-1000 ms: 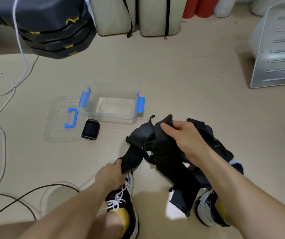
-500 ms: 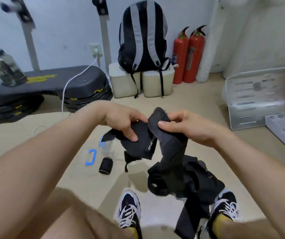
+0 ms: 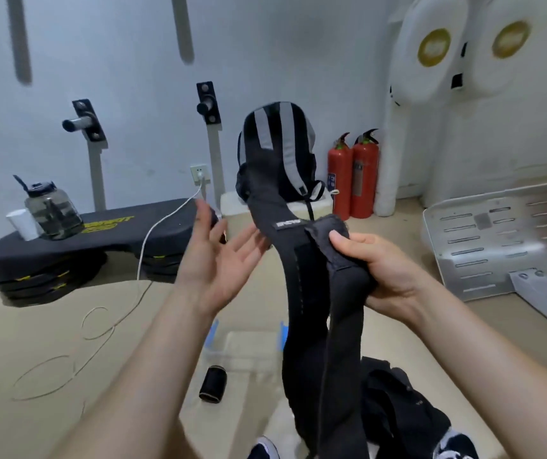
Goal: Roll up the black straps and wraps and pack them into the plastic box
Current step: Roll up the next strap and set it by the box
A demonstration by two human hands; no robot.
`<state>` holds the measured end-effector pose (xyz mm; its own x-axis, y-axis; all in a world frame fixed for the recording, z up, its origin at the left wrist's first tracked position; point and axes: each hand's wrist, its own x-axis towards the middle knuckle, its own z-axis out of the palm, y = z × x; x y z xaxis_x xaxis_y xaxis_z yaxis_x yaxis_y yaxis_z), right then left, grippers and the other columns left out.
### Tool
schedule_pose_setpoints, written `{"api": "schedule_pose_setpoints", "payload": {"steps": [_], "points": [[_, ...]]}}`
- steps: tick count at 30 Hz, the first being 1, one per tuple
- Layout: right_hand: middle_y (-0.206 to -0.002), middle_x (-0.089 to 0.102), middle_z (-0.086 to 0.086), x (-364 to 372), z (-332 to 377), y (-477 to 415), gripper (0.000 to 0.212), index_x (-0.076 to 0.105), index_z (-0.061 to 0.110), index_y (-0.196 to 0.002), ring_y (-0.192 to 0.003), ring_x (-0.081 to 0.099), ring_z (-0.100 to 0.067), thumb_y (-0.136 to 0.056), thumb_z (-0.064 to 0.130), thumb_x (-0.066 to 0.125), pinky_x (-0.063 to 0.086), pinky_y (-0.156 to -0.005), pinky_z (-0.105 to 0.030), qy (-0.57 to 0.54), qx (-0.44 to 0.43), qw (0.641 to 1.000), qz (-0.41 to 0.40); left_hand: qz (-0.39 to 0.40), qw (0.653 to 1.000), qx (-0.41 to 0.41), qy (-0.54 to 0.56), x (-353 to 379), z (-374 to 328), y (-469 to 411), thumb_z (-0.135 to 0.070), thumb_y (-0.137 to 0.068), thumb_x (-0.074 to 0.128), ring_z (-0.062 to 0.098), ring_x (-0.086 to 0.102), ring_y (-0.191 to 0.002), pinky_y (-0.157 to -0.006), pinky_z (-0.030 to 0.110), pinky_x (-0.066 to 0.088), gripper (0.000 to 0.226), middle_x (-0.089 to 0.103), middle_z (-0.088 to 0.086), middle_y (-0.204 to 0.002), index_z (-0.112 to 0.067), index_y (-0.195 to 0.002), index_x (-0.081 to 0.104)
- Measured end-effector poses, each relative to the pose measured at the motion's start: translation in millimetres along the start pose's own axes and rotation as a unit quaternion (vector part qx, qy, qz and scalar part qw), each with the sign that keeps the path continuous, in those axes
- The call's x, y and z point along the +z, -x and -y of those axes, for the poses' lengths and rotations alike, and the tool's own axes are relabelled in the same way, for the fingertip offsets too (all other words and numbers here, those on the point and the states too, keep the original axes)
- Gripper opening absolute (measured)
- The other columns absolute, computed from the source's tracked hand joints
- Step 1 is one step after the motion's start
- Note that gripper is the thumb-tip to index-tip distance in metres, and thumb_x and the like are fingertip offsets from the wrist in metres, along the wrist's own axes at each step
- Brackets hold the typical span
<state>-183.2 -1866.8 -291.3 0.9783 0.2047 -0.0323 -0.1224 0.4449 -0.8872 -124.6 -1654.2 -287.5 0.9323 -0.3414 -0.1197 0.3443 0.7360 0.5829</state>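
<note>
A long black wrap point(image 3: 301, 293) with a small white label hangs in front of me, raised to chest height. My right hand point(image 3: 374, 270) grips its frayed end, fingers curled round the fabric. My left hand point(image 3: 219, 253) is held palm up beside the wrap, fingers spread and holding nothing. Down on the floor stands the clear plastic box point(image 3: 245, 346) with blue clips, partly hidden by my left arm and the wrap. A rolled black wrap point(image 3: 212, 382) stands in front of it. More loose black straps point(image 3: 401, 412) lie heaped by my feet.
A black stepper platform point(image 3: 76, 246) with a water jug point(image 3: 50, 210) stands at the left. A white cable point(image 3: 109, 323) loops over the floor. A backpack point(image 3: 278, 150) on a white box, two red extinguishers point(image 3: 354, 180) and a metal tray point(image 3: 497, 246) lie behind and right.
The view has swung up from the floor to the wall. Both hands lifted the wrap; my left hand let go and opened while the right keeps its hold.
</note>
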Motion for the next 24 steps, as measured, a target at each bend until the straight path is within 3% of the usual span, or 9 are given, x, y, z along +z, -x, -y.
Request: {"api": "schedule_pose_setpoints", "payload": {"steps": [2, 5, 7, 9, 13, 16, 20, 22, 24], "points": [[-0.089, 0.073, -0.017, -3.0, 0.0, -3.5, 0.025, 0.072, 0.000, -0.092, -0.080, 0.072, -0.023, -0.079, 0.019, 0.063, 0.060, -0.073, -0.029, -0.017, -0.015, 1.000, -0.019, -0.059, 0.992, -0.040, -0.101, -7.9, 29.8, 12.6, -0.063, -0.072, 0.067, 0.034, 0.069, -0.105, -0.100, 0.048, 0.050, 0.095, 0.061, 0.028, -0.126, -0.011, -0.145, 0.036], [-0.087, 0.072, -0.016, -7.2, -0.8, -10.9, 0.022, 0.071, -0.001, -0.091, -0.077, 0.070, -0.023, -0.083, 0.018, 0.062, 0.059, -0.072, -0.027, 0.000, -0.024, 0.999, -0.049, -0.020, 0.968, -0.085, -0.233, -4.3, 58.6, 29.9, -0.071, -0.078, 0.047, 0.025, 0.070, -0.098, -0.089, 0.038, 0.055, 0.081, 0.071, 0.019, -0.113, -0.006, -0.123, 0.064], [-0.088, 0.072, -0.017, -7.9, -1.5, -14.7, 0.023, 0.071, -0.001, -0.093, -0.077, 0.069, -0.023, -0.084, 0.019, 0.063, 0.059, -0.073, -0.028, 0.015, -0.019, 0.998, -0.055, 0.005, 0.940, -0.016, -0.340, 6.1, 62.5, 29.2, -0.054, -0.088, 0.049, 0.018, 0.072, -0.092, -0.077, 0.030, 0.058, 0.052, 0.075, 0.008, -0.103, -0.012, -0.110, 0.070], [-0.090, 0.072, -0.018, -8.0, -2.5, -16.4, 0.022, 0.071, 0.000, -0.095, -0.080, 0.070, -0.024, -0.087, 0.018, 0.061, 0.059, -0.075, -0.030, 0.020, -0.015, 0.999, -0.048, 0.000, 0.888, 0.081, -0.454, 14.6, 64.1, 21.2, -0.027, -0.098, 0.056, 0.018, 0.072, -0.096, -0.081, 0.033, 0.058, 0.022, 0.076, 0.003, -0.101, -0.015, -0.109, 0.071], [-0.084, 0.074, -0.012, -11.1, 3.2, -19.9, 0.019, 0.073, 0.005, -0.090, -0.076, 0.070, -0.019, -0.095, 0.018, 0.060, 0.057, -0.072, -0.028, 0.085, -0.070, 0.986, -0.123, -0.109, 0.846, 0.166, -0.495, 19.1, 57.3, -2.6, -0.020, -0.098, 0.057, 0.018, 0.072, -0.088, -0.079, 0.037, 0.058, 0.015, 0.076, -0.001, -0.090, -0.019, -0.101, 0.072], [-0.077, 0.070, -0.021, -16.6, 5.9, -20.9, 0.029, 0.071, 0.000, -0.080, -0.066, 0.060, -0.016, -0.095, 0.024, 0.065, 0.048, -0.065, -0.030, 0.318, -0.160, 0.900, -0.253, -0.177, 0.782, 0.233, -0.550, 15.8, 46.4, -19.5, -0.024, -0.092, 0.064, 0.021, 0.067, -0.083, -0.074, 0.037, 0.056, 0.007, 0.069, 0.000, -0.084, -0.023, -0.090, 0.057], [-0.059, 0.056, -0.014, 2.6, -8.3, -18.5, 0.028, 0.062, -0.001, -0.070, -0.055, 0.047, -0.018, -0.093, 0.016, 0.060, 0.038, -0.058, -0.037, 0.517, -0.262, 0.757, -0.300, -0.159, 0.696, 0.331, -0.617, 17.7, 50.0, -24.1, -0.015, -0.086, 0.070, 0.016, 0.064, -0.076, -0.066, 0.024, 0.046, 0.042, 0.065, -0.004, -0.081, -0.027, -0.110, 0.038], [-0.052, 0.050, -0.006, 10.7, -15.3, -22.9, 0.023, 0.060, 0.001, -0.069, -0.056, 0.047, -0.022, -0.089, 0.010, 0.058, 0.038, -0.055, -0.033, 0.525, -0.280, 0.743, -0.306, -0.088, 0.626, 0.373, -0.679, 18.0, 54.5, -26.2, -0.008, -0.086, 0.066, 0.021, 0.061, -0.071, -0.069, 0.032, 0.045, 0.046, 0.064, -0.003, -0.078, -0.032, -0.117, 0.042], [-0.047, 0.043, 0.000, 10.9, -17.5, -30.1, 0.022, 0.056, 0.004, -0.065, -0.052, 0.042, -0.018, -0.086, 0.009, 0.059, 0.031, -0.049, -0.028, 0.495, -0.262, 0.764, -0.320, -0.027, 0.589, 0.359, -0.723, 18.8, 57.3, -27.6, -0.007, -0.085, 0.058, 0.021, 0.063, -0.077, -0.074, 0.035, 0.046, 0.033, 0.069, -0.001, -0.083, -0.030, -0.109, 0.061]]}}
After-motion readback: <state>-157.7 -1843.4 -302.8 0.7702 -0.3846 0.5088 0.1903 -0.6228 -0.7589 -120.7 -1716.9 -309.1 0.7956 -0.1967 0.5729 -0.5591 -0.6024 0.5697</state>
